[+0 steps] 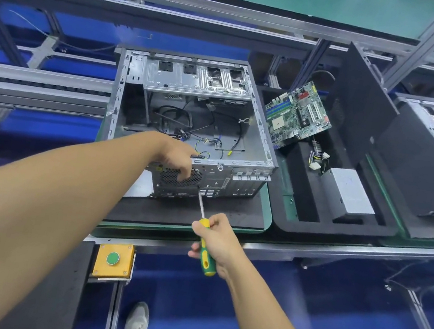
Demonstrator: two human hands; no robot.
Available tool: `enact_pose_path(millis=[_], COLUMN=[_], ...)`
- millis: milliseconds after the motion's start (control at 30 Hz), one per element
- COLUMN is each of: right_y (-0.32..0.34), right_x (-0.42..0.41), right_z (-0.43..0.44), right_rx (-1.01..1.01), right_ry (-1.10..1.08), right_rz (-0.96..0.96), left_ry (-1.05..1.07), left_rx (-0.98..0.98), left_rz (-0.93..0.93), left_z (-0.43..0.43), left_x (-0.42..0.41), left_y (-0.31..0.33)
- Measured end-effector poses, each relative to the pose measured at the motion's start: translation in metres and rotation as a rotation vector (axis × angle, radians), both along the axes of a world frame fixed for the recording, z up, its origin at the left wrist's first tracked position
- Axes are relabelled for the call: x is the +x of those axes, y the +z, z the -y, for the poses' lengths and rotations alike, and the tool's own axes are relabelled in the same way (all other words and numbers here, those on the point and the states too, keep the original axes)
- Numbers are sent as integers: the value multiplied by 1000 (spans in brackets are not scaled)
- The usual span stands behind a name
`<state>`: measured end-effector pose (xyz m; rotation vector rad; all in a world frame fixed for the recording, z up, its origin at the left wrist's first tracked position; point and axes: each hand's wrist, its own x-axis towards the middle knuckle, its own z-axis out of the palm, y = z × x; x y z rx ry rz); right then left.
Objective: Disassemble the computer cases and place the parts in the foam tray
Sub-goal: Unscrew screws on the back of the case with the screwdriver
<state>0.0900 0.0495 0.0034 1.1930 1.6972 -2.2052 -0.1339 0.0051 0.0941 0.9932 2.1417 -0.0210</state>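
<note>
computer case (247,183) lies open side up. left hand (179,161) grips the case's rear edge by the fan grille, right hand (216,239) holds a green-yellow screwdriver (205,248), tip on the case's rear panel. foam tray (300,224) just right of the case has the motherboard (297,114) in it.

we steady the open computer case (235,187) at its rear wall: our left hand (179,158) grips the top edge, fingers curled down over the round fan grille (170,178). our right hand (221,241), at 5 o'clock from the left, grips the green-and-yellow screwdriver (206,263), whose tip meets the rear panel just beside the grille. at 3 o'clock from the case lies the foam tray (301,221), carrying a tilted motherboard (296,114), a grey power supply (349,190) and an upright side panel (361,102).
</note>
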Motion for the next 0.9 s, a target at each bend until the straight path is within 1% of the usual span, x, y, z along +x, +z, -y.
enact_pose_path(millis=[67,200,233,400,500,600,667,800,900], right_y=[1,6,6,1,5,8,8,0,-6], right_x=[-2,-5,-5,-2,-4,-6,-7,-4,-6], right_z=[1,0,1,0,1,1,0,-1,-2], right_rx=[0,-198,-205,11,8,-127,-162,-37,-1], right_ry=[21,-9,-8,15,49,16,-20,-18,-54], right_rz=[22,46,40,-11,2,43,64,-20,-3], left_ry=[10,-3,-5,-2,17,19,32,45,41], left_rx=[6,2,1,-8,-20,-27,-14,8,6], left_rz=[13,6,4,1,13,2,11,23,6], left_z=[1,2,2,3,3,2,3,2,2], left_x=[0,1,1,3,3,4,5,4,4], left_y=[1,3,3,5,6,6,5,5,4])
